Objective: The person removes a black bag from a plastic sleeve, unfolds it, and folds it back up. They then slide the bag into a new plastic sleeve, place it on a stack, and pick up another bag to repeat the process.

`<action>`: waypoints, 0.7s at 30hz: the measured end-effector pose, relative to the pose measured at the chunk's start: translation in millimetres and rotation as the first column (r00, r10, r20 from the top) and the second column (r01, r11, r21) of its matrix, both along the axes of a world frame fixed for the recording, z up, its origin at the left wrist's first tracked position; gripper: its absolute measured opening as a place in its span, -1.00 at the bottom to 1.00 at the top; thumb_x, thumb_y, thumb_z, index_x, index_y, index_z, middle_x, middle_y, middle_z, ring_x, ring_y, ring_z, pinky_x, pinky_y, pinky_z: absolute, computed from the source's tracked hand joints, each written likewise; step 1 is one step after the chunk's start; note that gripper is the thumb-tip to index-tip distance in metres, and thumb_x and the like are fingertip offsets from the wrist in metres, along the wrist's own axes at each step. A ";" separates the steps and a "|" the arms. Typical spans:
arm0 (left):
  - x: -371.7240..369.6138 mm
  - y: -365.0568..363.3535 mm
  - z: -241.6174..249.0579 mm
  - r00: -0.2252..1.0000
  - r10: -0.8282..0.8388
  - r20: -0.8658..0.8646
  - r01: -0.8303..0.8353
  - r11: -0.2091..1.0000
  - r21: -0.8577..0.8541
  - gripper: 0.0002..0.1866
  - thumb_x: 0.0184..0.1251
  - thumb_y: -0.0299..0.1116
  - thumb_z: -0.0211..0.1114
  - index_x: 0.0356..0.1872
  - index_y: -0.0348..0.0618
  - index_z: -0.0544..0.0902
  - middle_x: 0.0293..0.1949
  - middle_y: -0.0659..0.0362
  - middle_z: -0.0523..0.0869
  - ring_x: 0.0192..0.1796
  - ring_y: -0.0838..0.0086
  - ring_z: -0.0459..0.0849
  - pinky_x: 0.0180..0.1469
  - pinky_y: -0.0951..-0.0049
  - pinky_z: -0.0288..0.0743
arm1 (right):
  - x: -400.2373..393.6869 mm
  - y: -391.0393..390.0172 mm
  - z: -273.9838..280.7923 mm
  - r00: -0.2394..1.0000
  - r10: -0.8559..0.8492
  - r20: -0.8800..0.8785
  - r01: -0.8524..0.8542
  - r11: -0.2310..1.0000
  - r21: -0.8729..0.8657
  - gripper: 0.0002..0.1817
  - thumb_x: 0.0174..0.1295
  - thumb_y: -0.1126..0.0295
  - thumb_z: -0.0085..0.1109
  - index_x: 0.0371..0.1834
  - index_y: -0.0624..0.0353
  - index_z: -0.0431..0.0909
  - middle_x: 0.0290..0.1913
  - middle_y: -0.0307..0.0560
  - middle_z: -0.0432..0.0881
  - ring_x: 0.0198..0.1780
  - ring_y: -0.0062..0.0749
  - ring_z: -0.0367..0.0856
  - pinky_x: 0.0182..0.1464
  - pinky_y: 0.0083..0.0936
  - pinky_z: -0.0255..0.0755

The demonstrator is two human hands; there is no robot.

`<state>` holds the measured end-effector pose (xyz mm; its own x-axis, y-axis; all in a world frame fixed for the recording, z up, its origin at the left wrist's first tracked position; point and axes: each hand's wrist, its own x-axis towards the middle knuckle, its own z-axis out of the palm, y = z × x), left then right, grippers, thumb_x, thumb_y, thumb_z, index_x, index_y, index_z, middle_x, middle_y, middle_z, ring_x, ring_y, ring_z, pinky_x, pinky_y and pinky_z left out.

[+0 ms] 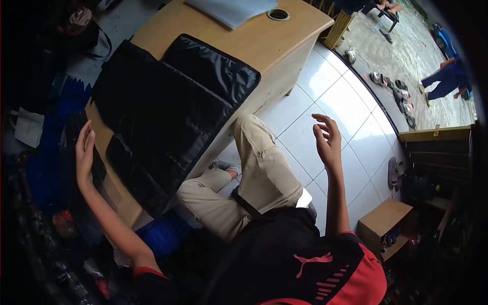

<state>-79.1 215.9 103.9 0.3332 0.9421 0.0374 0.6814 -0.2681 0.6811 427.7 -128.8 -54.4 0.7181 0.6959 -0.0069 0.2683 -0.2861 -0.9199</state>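
A black, shiny padded piece (162, 112) with flaps lies spread over the wooden desk (300, 30), its lower edge hanging near my legs. My left hand (85, 152) is raised at the desk's left side, beside dark material, fingers extended and holding nothing visible. Over the tiled floor, to the right of my knees, my right hand (327, 140) hangs in the air with its fingers loosely curved and apart. A tiny thin light line shows near its fingertips, too small to make out.
Papers (234, 10) and a roll of tape (278, 14) lie at the desk's far end. A cardboard box (385, 223) stands at the lower right, near sandals (393, 174). Outside are shoes (378, 79) and a person in blue (445, 79).
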 end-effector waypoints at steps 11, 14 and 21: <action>174.5 -216.2 -88.7 0.856 -0.008 -0.516 0.119 0.976 0.182 -0.15 0.14 -0.13 0.45 0.50 0.25 0.28 0.60 0.17 0.05 0.60 -0.12 -0.07 0.46 -0.44 -0.25 | -57.4 75.5 -6.2 0.809 0.451 -0.378 -0.330 0.880 0.341 -0.33 0.36 0.11 0.21 0.45 0.11 0.23 0.17 0.19 0.50 0.08 -0.11 0.63 0.06 -0.29 0.54; 163.6 -205.7 -89.9 0.887 0.055 -0.458 0.053 0.974 0.220 -0.29 0.28 -0.23 0.36 0.47 0.24 0.34 0.59 0.16 0.11 0.60 -0.11 -0.05 0.48 -0.42 -0.30 | -77.0 107.7 6.7 0.737 0.559 -0.379 -0.371 0.804 0.465 -0.22 0.34 0.07 0.25 0.50 0.13 0.12 0.16 0.20 0.50 0.05 -0.11 0.65 0.03 -0.30 0.55; 136.4 -262.7 -123.4 0.857 0.375 0.354 -0.514 0.678 0.526 -0.66 0.26 -0.47 0.35 0.05 -0.19 0.52 0.15 0.06 0.52 0.21 0.26 0.49 0.27 0.24 0.32 | -122.4 126.9 24.2 0.731 0.420 -0.538 -0.102 0.847 0.522 -0.15 0.17 0.34 0.46 0.47 0.09 0.13 -0.03 -0.06 0.53 -0.19 -0.50 0.62 -0.17 -0.53 0.55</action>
